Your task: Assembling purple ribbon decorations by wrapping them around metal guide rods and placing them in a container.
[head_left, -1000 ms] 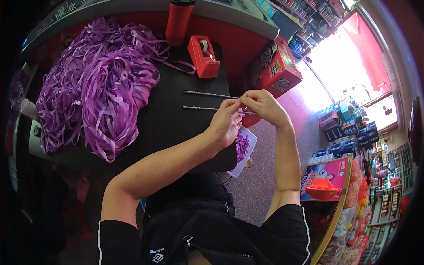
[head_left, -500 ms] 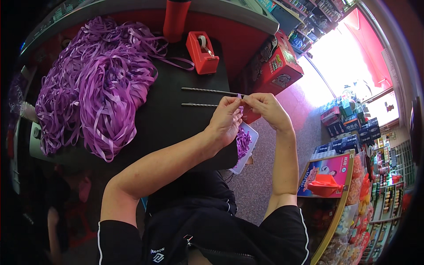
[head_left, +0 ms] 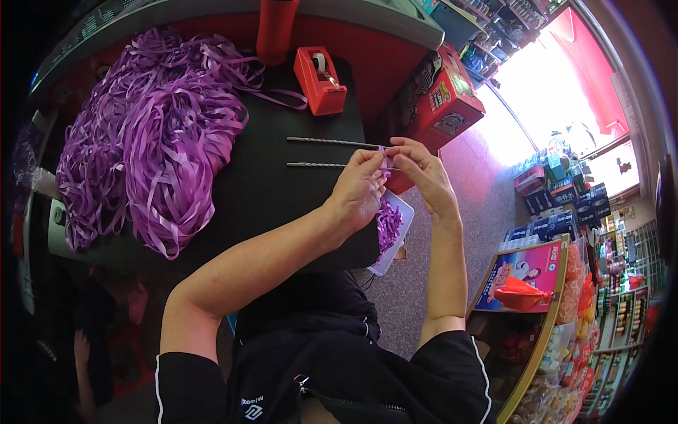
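Two twisted metal rods [head_left: 311, 140] lie side by side on the black table and jut past its right edge. A short piece of purple ribbon [head_left: 385, 160] is at the rods' outer ends. My left hand [head_left: 359, 185] pinches this ribbon between thumb and forefinger, beside the nearer rod. On the other side, my right hand [head_left: 426, 177] is right by the ribbon with fingers spread and thumb apart from them. Fingers partly cover the rod ends and how the ribbon runs around them. Below the hands, a white tub [head_left: 405, 237] holds many short purple ribbon pieces.
A large heap of purple ribbon [head_left: 162, 134] covers the table's left part. A red tape dispenser [head_left: 319, 81] and a red cylinder [head_left: 276, 32] stand at the back. To the right are a red carton [head_left: 446, 99] and a glass display case [head_left: 519, 339].
My right hand has loosened from its pinch at the ribbon, its fingers spreading and shifting slightly nearer. My left hand keeps its pinch, almost unmoved.
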Demonstrator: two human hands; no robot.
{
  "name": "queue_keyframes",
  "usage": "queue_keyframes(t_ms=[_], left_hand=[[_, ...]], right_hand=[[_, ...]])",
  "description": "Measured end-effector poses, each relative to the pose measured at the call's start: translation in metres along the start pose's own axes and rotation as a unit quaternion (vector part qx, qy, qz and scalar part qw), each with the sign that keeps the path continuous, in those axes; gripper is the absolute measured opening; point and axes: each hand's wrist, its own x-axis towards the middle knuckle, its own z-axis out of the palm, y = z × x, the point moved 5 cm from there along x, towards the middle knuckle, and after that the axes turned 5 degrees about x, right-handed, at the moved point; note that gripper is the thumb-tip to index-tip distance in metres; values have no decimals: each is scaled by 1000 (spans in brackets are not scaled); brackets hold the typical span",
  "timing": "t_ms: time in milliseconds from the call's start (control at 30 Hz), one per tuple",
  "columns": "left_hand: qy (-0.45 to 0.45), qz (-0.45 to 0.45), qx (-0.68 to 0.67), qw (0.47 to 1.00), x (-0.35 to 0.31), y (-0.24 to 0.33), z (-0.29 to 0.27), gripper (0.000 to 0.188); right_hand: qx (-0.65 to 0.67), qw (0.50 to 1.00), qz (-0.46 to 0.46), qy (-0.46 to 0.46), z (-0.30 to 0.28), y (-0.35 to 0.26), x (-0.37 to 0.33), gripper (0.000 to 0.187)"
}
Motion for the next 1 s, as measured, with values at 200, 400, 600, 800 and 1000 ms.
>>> queue_keyframes(t_ms=[200,400,600,800,1000], left_hand=[[-23,1,14,1000,4,-2,-4,14],[35,-17,-31,999,-13,8,13,36],[-25,-30,-67,997,-13,7,16,52],[-36,-31,-57,997,-12,7,14,52],[-43,-35,-57,997,-13,7,16,53]], right_hand=[[82,993,78,-19,0,23,-1,20],[-6,993,118,-30,-23,29,26,18],[-128,957,190,-180,-24,46,54,22],[-184,935,221,-206,-18,55,59,24],[-216,927,219,-215,-20,57,61,22]])
